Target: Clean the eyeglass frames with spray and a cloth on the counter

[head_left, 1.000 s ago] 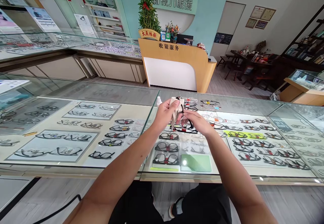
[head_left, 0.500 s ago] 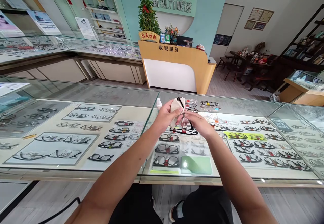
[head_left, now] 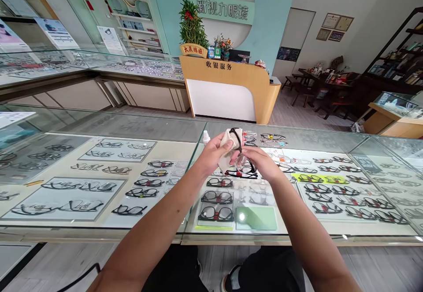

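My left hand [head_left: 214, 152] is closed around a pale cream cloth [head_left: 226, 156], its thumb pressing on the fabric. A pair of black-framed eyeglasses [head_left: 248, 168] is held between both hands above the glass counter. One dark temple arm runs up against the cloth, and a lens hangs below the fingers. My right hand [head_left: 259, 160] pinches the frame from the right side. Just left of the hands stands a small white bottle [head_left: 206, 137]. Part of the glasses is hidden by the fingers and cloth.
The glass display counter [head_left: 139, 234] spans the view, with rows of eyeglasses [head_left: 216, 213] inside and a green pad [head_left: 256, 218]. More frames [head_left: 272, 137] lie beyond my hands. Across the aisle stands a wooden cashier desk [head_left: 231, 74].
The cloth has shifted slightly and spreads lower beside the frame. The glasses have turned a little in my hands. My head view has tilted slightly, moving the scene a few pixels.
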Available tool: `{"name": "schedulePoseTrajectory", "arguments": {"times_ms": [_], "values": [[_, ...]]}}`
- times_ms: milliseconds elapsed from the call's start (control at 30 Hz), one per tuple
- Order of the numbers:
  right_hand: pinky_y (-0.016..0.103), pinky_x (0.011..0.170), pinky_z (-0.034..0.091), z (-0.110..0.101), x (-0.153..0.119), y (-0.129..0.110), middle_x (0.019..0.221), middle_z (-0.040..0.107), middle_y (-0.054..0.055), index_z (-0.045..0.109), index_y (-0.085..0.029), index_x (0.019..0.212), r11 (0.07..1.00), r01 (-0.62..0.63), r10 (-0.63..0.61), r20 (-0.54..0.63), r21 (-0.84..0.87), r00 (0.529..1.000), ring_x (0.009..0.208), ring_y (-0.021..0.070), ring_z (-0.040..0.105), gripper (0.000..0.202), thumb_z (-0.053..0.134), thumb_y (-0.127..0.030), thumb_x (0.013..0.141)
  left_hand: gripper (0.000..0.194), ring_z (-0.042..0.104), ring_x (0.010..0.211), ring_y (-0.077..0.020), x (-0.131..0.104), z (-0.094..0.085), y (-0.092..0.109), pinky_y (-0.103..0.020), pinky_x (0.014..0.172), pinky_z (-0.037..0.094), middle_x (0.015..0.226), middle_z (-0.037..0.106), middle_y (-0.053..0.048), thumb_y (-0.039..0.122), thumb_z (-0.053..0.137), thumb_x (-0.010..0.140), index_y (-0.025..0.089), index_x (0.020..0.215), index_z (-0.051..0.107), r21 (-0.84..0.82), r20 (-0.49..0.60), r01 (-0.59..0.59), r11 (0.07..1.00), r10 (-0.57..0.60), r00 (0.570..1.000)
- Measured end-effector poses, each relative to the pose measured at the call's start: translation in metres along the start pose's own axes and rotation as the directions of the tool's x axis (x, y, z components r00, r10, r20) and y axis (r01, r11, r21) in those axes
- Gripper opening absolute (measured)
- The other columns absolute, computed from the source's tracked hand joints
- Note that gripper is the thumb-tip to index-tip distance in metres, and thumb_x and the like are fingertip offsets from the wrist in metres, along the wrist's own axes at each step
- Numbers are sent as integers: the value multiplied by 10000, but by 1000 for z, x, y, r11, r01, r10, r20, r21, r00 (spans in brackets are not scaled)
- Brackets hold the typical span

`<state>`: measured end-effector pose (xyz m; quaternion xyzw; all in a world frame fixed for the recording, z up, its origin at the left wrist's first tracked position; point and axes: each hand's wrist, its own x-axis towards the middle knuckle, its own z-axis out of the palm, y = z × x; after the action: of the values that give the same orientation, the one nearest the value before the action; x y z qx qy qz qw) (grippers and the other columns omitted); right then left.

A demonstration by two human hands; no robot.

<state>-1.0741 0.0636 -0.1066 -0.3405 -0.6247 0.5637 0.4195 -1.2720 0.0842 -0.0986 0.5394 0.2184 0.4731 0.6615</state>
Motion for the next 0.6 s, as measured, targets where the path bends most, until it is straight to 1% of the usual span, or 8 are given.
{"name": "schedulePoseTrajectory", "arguments": {"times_ms": [67, 133, 233, 333, 400, 467, 533, 600], "values": [[407, 1029, 526, 1, 1, 6, 1009, 797, 64, 818, -240, 920, 1000, -15, 15, -15, 16, 1000, 1008, 265, 667, 356, 735, -586, 940, 516, 537, 484, -119, -1, 2, 1, -273, 566, 493, 581, 623, 42, 561, 950, 845, 187, 1068, 674, 5, 4, -18, 1000, 18, 1000], [419, 1059, 521, 3, 2, 10, 1031, 793, 68, 816, -242, 938, 1000, -28, 28, -43, -4, 999, 1033, 269, 670, 378, 747, -614, 934, 508, 502, 457, -92, -2, 5, -1, -250, 528, 463, 588, 609, 55, 549, 967, 832, 182, 1028, 675, 22, -49, -44, 999, 45, 998], [430, 1073, 517, 8, 1, 12, 1016, 770, 67, 806, -255, 911, 997, -9, 6, -47, -72, 999, 1052, 282, 664, 379, 722, -621, 965, 552, 488, 420, -76, -2, 5, -8, -234, 448, 410, 654, 646, 43, 620, 955, 827, 182, 999, 665, 35, -154, -54, 998, 58, 986], [412, 997, 524, 11, 0, 10, 927, 723, 53, 790, -254, 858, 992, 31, -32, -9, -124, 999, 976, 269, 631, 384, 678, -589, 1008, 597, 487, 377, -92, -1, 2, -14, -228, 407, 377, 598, 623, 42, 738, 862, 872, 187, 973, 654, 37, -190, -50, 998, 56, 980], [393, 971, 520, 10, -1, 6, 929, 727, 46, 796, -251, 861, 990, 50, -49, 5, -129, 999, 944, 252, 617, 383, 664, -572, 1024, 606, 501, 368, -114, 0, -1, -16, -242, 430, 423, 535, 584, 46, 778, 789, 917, 188, 951, 652, 32, -172, -48, 998, 53, 984], [379, 975, 515, 7, -2, 2, 966, 758, 46, 815, -248, 881, 990, 68, -64, 36, -120, 997, 938, 241, 620, 384, 642, -549, 1044, 602, 530, 387, -136, 1, -4, -15, -270, 483, 488, 511, 584, 33, 779, 747, 950, 183, 956, 663, 12, -128, -37, 999, 38, 991], [373, 980, 509, 4, -2, 0, 988, 781, 48, 835, -248, 899, 992, 80, -74, 63, -94, 995, 938, 238, 631, 386, 615, -520, 1062, 579, 563, 428, -151, 2, -5, -11, -294, 544, 531, 523, 615, 11, 748, 753, 963, 174, 983, 675, -13, -65, -19, 1000, 19, 998], [378, 975, 510, 1, -1, 2, 978, 790, 49, 848, -251, 912, 996, 77, -74, 68, -47, 995, 923, 241, 644, 385, 605, -508, 1064, 532, 581, 474, -151, 2, -6, -6, -298, 585, 538, 559, 644, 3, 673, 817, 947, 167, 1043, 684, -33, 5, -3, 999, 4, 1000]]}}
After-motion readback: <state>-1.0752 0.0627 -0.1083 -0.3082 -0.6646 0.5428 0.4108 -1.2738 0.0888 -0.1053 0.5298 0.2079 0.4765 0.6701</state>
